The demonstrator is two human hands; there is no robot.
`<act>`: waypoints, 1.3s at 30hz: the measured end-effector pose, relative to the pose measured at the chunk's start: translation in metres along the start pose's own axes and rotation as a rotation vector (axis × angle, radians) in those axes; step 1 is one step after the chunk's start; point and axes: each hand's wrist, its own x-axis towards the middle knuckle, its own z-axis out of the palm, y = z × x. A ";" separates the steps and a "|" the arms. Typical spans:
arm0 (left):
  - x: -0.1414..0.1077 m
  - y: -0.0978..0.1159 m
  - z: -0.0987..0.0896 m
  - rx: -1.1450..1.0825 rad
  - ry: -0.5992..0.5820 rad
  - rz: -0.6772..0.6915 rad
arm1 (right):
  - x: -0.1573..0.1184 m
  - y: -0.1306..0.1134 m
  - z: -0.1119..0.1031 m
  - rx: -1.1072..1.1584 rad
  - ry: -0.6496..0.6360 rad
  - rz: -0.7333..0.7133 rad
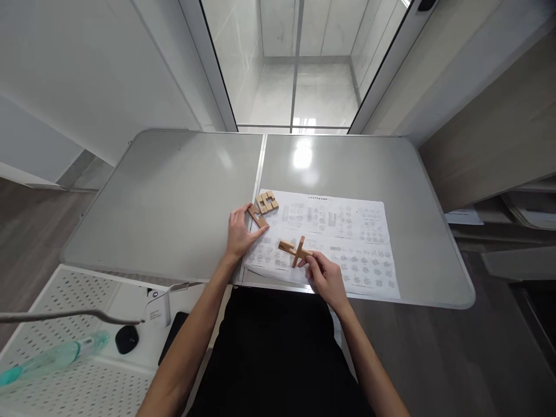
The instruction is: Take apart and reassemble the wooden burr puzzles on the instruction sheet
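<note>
The wooden bar (261, 222) is far and left of the wooden cross (299, 251), and its long side runs from far left to near right. The left hand (240, 234) is nearer to it and holds it between thumb and fingers. The right hand (326, 279) pinches the cross by its right end, over the paper (360, 231)

The grey table (182, 191) has rounded corners, a thin metal rim and 1 metal strip (260, 156) dividing its top into 2 panels. On the right panel, 1 printed sheet (321, 231) lies flat, its lower edge reaching the near rim. Small notched wooden pieces (273, 205) sit together at the sheet's upper left corner.
</note>
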 end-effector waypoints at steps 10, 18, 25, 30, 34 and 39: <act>-0.002 0.013 -0.005 -0.014 0.047 0.063 | 0.000 -0.001 -0.003 0.012 -0.017 -0.018; -0.043 0.058 -0.026 -0.297 -0.096 0.063 | -0.004 -0.013 -0.002 0.244 -0.031 0.037; -0.072 0.078 -0.038 -0.676 -0.386 -0.146 | -0.013 -0.037 0.018 0.388 -0.036 0.064; -0.085 0.074 -0.044 -0.881 -0.376 -0.290 | -0.022 -0.039 0.031 0.489 -0.087 0.062; -0.096 0.070 -0.050 -0.997 -0.407 -0.341 | -0.026 -0.035 0.038 0.624 -0.169 0.088; -0.104 0.067 -0.051 -1.060 -0.461 -0.373 | -0.028 -0.030 0.048 0.814 -0.328 0.138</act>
